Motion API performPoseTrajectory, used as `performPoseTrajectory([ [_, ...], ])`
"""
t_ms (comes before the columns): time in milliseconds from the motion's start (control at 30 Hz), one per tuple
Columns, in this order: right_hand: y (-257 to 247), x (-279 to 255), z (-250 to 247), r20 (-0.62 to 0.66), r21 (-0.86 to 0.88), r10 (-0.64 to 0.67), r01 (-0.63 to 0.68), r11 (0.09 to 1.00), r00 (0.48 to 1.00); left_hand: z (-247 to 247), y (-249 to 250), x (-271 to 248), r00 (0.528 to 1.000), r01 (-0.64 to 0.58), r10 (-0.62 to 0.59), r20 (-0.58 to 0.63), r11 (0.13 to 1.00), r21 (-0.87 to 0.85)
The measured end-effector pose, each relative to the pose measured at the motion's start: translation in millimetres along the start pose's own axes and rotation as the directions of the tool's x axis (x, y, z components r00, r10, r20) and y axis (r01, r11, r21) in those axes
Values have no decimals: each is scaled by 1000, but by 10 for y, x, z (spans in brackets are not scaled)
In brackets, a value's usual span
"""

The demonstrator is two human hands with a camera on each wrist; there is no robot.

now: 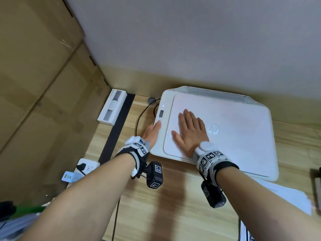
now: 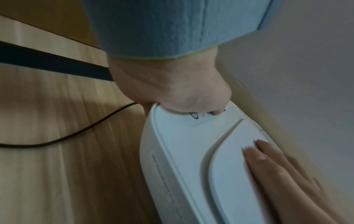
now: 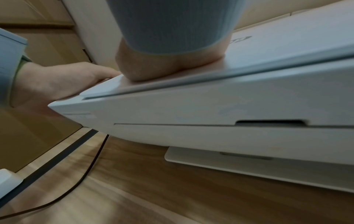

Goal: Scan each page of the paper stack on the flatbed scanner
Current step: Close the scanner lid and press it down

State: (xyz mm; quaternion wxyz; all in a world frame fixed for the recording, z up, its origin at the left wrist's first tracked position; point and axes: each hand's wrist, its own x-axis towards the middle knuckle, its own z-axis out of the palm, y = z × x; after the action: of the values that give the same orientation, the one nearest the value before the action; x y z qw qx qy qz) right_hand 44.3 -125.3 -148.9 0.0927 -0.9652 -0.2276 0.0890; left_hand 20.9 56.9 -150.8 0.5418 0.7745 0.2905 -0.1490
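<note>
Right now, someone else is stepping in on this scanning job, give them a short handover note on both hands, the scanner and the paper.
Right hand: flat, palm down on the closed scanner lid.
Left hand: at the scanner's left edge, fingertip on the control panel.
Loose sheets lie on the desk in front of the scanner, to the right.
Done: lid down; the glass is hidden, so a page under it cannot be confirmed.
Left: likely start this scan, lift the lid, swap pages, repeat.

A light wooden surface (image 1: 173,214) carries the white scanner (image 1: 243,136), loose paper sheets (image 1: 286,197) at its near right, a black cable (image 1: 139,122) and a white box (image 1: 112,106).
</note>
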Motion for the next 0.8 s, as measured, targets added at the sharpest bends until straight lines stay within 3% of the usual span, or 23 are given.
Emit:
performPoseTrajectory([
  [200, -4, -16, -5, -24, 13, 0, 1, 1000, 1000, -11, 1, 13, 998, -50, 51, 46, 998, -39],
  [600, 2, 4, 14, -35, 20, 15, -14, 1000, 999, 18, -94, 78, 1000, -19, 21, 17, 995, -93],
  [800, 14, 1, 43, -42, 30, 9, -7, 1000, 999, 6, -66, 78, 992, -126, 129, 16, 984, -125],
])
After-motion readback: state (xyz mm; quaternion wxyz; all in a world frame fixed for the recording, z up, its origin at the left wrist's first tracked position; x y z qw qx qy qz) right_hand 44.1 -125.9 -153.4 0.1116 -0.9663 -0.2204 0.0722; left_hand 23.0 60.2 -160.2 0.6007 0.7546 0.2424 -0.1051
